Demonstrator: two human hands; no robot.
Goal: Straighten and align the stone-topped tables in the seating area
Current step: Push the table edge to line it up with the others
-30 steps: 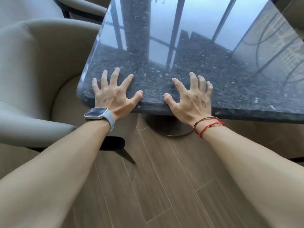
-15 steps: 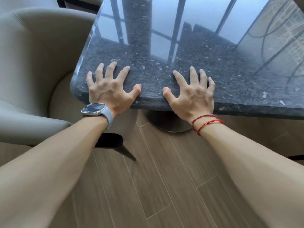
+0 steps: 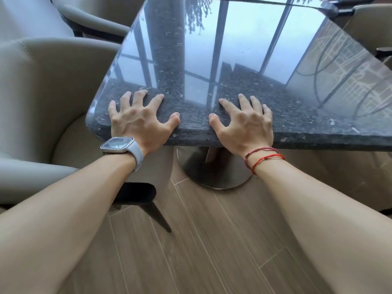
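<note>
Head view: both hands flat on the near edge of the stone-topped counter (image 3: 244,60), fingers (image 3: 140,100) splayed wide, thumbs hooked at the rim, nothing gripped, just pressing down. Left hand (image 3: 137,122) near the rounded corner, right hand (image 3: 244,122) beside it toward mid-edge. Since a second ago the top sits further away and more of it plus the round metal base (image 3: 214,172) shows; hand placement unchanged. Likely the counter is being pushed or swivelled forward, though the head may have pulled back. Grey armchair (image 3: 42,92) is close at the left corner. Alignment probably mid-adjustment, not settled.
</note>
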